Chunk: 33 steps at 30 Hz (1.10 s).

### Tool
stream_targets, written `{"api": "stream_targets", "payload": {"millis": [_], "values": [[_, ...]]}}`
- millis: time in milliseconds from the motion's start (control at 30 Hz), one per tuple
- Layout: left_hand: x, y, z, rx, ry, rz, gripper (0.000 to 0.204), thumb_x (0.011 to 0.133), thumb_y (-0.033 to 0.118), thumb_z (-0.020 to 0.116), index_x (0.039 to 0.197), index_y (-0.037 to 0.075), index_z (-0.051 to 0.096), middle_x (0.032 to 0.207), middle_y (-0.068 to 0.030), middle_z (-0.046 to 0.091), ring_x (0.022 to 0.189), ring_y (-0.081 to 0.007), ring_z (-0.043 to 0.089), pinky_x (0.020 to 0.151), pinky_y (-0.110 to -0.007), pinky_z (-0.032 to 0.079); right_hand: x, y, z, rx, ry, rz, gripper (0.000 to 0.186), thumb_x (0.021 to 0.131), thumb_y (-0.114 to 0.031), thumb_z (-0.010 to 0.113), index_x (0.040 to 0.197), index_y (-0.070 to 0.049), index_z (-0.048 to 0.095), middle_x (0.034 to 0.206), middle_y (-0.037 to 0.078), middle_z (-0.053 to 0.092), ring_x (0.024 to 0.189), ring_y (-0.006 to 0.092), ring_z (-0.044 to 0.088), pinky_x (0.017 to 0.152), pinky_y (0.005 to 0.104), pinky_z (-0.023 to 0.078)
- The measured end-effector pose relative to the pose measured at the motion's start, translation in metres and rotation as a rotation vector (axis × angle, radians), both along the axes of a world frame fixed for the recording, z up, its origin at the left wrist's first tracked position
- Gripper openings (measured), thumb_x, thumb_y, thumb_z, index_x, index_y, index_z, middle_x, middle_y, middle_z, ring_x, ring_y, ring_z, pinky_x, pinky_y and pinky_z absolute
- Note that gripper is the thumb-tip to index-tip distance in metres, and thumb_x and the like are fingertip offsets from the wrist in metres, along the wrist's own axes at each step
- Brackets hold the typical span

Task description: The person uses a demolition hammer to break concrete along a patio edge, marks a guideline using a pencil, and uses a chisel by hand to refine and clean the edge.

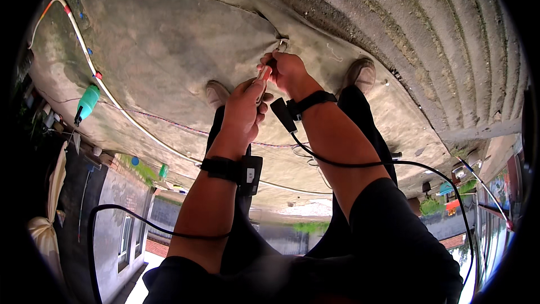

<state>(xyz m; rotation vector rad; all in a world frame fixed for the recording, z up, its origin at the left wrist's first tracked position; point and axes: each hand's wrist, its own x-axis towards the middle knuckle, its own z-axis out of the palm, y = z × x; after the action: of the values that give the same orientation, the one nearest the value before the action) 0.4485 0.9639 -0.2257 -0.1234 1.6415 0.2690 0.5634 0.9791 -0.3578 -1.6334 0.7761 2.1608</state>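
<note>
My left hand (243, 110) is closed around a hand tool with red and grey parts (263, 76); the fingers cover much of it, so its exact kind is hidden. Just beyond and to the right, my right hand (286, 71) is closed, its fingertips pressed together by the tool's far end. A small pale, metallic-looking piece (283, 44) shows past those fingertips, where a dark line across the grey-tan ground surface (169, 34) ends. How firmly the right fingers hold that piece is hard to see. Both hands are close together, between and ahead of my shoes (360, 75).
A long white hose or pole (115, 101) with red bands curves along the left. Beside it lies a turquoise bottle-shaped thing (89, 101). A thin twisted cord (169, 121) crosses behind my arms. Ridged grey strips (416, 28) fill the upper right. Black cables (360, 164) trail from both wrists.
</note>
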Motion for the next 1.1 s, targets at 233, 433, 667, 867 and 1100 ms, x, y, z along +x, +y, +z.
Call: {"api": "stream_targets", "payload": {"millis": [233,433,667,867,1100], "values": [[0.007,0.010,0.004,-0.068,0.111,-0.011,0.041,0.088,0.022,0.068,0.123,0.003,0.058,0.083,-0.0030,0.063,0.058,-0.0109,0.055,0.052,-0.025,0.047,-0.001,0.003,-0.001,-0.035,-0.014,-0.012,0.031,0.105,-0.020,0.034,0.096,0.002,0.054,0.085,0.013,0.061,0.075,0.0287,0.064,0.062,0.0361,0.055],[0.004,-0.011,-0.010,0.625,0.546,-1.047,0.036,0.091,0.025,0.064,0.122,0.006,0.059,0.081,-0.0017,0.059,0.055,-0.0068,0.049,0.045,-0.021,0.037,-0.002,0.003,-0.001,-0.058,-0.026,-0.022,0.029,0.105,-0.019,0.035,0.096,0.002,0.053,0.082,0.012,0.060,0.074,0.0286,0.063,0.062,0.0372,0.055],[0.018,0.005,-0.002,-0.109,0.073,-0.042,0.044,0.088,0.021,0.067,0.126,0.003,0.055,0.082,-0.0068,0.062,0.063,-0.0171,0.057,0.057,-0.031,0.047,-0.005,0.003,0.002,-0.070,-0.029,-0.025,0.027,0.104,-0.018,0.037,0.097,0.003,0.053,0.082,0.013,0.059,0.073,0.0286,0.062,0.065,0.0397,0.055],[0.016,0.010,-0.002,0.148,0.318,-0.561,0.046,0.086,0.022,0.068,0.127,0.004,0.057,0.091,-0.0109,0.064,0.064,-0.0186,0.056,0.058,-0.031,0.045,-0.001,0.002,-0.007,-0.081,-0.057,-0.064,0.026,0.103,-0.017,0.037,0.097,0.002,0.053,0.083,0.012,0.059,0.072,0.0287,0.062,0.068,0.0402,0.055],[0.003,0.005,-0.009,0.625,0.519,-1.398,0.044,0.086,0.022,0.069,0.127,0.010,0.059,0.088,-0.0075,0.062,0.067,-0.0133,0.057,0.049,-0.026,0.041,-0.003,0.005,0.001,-0.042,-0.044,0.017,0.024,0.103,-0.018,0.038,0.099,0.000,0.053,0.081,0.010,0.059,0.073,0.0270,0.063,0.065,0.0371,0.054]]}}
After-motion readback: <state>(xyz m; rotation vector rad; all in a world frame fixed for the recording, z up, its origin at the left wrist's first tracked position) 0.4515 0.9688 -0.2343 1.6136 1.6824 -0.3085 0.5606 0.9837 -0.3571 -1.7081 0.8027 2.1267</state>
